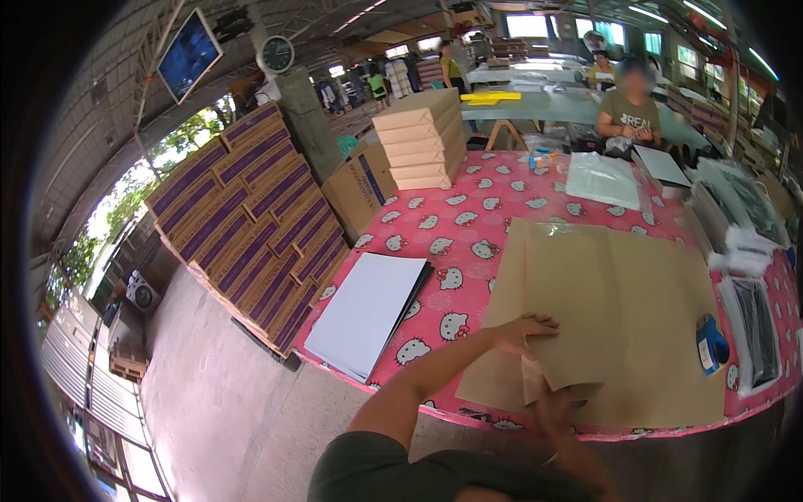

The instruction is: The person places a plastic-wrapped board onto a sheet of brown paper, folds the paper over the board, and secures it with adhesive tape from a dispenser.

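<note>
A large sheet of brown kraft paper (pixel 669 293) lies on the table in front of me. Its left part is folded over into a brown packet (pixel 565 293), with a shiny strip of clear tape at the far edge. My left hand (pixel 525 333) rests on the packet's left near side, fingers stretched out flat. At the packet's near end, my right hand (pixel 554 414) is at a raised paper flap (pixel 533 381). Motion smears its fingers, so their grip does not show. A blue tape dispenser (pixel 712 345) lies on the sheet's right side.
The pink patterned tablecloth (pixel 452 276) bears a white paper stack (pixel 368 305) at left, wrapped brown bundles (pixel 418 138) behind and plastic-wrapped packs (pixel 749 330) at right. Stacked cartons (pixel 251 205) stand left of the table. A co-worker (pixel 631 113) sits across it.
</note>
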### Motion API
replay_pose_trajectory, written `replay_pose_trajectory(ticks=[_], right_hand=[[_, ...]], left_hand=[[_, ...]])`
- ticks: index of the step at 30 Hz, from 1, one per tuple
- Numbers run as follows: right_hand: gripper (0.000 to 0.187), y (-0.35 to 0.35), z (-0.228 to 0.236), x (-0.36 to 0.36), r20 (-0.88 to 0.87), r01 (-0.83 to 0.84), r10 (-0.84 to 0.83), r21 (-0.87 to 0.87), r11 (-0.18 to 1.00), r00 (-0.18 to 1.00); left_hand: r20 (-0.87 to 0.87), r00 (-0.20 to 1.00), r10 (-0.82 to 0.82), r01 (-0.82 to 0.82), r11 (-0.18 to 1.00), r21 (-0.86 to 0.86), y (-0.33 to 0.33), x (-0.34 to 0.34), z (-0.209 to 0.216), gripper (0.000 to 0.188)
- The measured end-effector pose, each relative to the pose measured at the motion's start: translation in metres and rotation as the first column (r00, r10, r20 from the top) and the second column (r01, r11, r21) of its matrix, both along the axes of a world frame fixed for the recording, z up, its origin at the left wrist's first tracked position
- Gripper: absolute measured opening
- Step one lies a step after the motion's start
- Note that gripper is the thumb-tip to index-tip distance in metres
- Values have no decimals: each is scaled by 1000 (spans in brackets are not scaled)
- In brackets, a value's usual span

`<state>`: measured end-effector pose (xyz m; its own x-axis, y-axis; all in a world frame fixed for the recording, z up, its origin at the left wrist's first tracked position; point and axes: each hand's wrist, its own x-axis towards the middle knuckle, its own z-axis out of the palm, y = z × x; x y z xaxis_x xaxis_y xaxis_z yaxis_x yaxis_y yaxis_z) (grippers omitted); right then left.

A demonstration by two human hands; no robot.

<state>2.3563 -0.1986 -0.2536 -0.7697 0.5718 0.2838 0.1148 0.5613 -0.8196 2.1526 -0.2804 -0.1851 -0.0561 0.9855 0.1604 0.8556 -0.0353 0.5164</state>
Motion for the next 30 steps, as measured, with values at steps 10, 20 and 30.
replay_pose_trajectory(ticks=[10,20,30], right_hand=[[18,102,53,114,-236,-66,48,-68,996,971],[61,248,23,18,184,-88,32,307,947,982],[76,234,-80,-13,252,-104,-570,954,280,782]], left_hand=[[-97,966,241,-200,929,312,-13,4,-61,83],[131,762,634,-615,773,-159,-5,19,-26,125],[-464,367,806,-930,310,-195,14,57,-70,98]])
